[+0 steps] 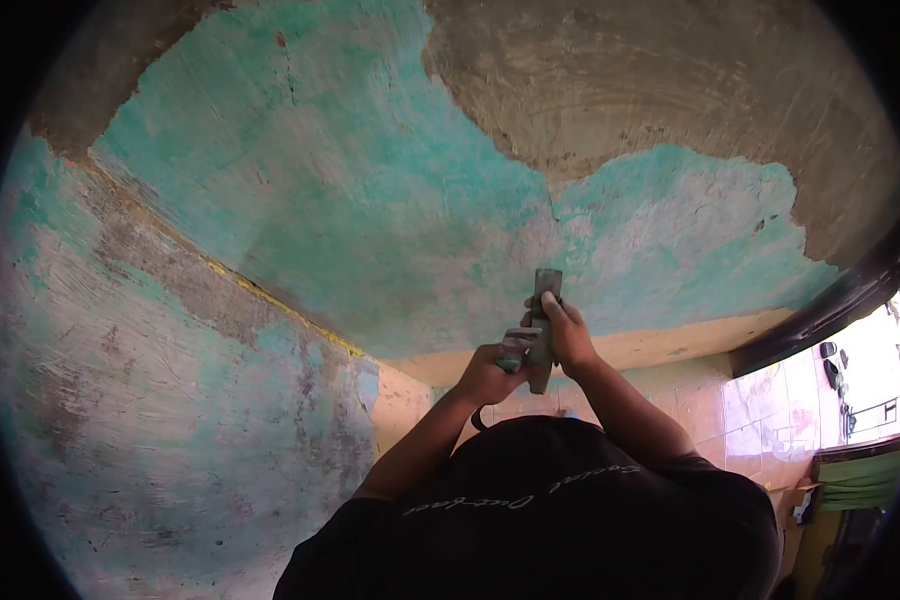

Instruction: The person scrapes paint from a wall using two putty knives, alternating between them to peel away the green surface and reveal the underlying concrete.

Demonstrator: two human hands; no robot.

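Observation:
In front of my chest, my right hand (570, 338) is closed around a long, narrow grey flat tool (547, 282). Its thumb presses on the tool's upper face, and the tool points up toward the wall. Just to the left, my left hand (492, 380) is closed on a small scraper-like tool (519, 338) with a pale flat edge and a greenish part below it. The small tool overlaps the side of the long one in this view. A wall (370, 230) of worn turquoise paint rises beyond both hands.
Rough grey-brown plaster (670, 80) covers the wall's upper part. A scraped side wall (190, 430) meets it at the left along a yellowish corner line. Pale floor tiles (670, 400) lie below. At the right are a dark frame (820, 320), a bright opening and green cloth (862, 482).

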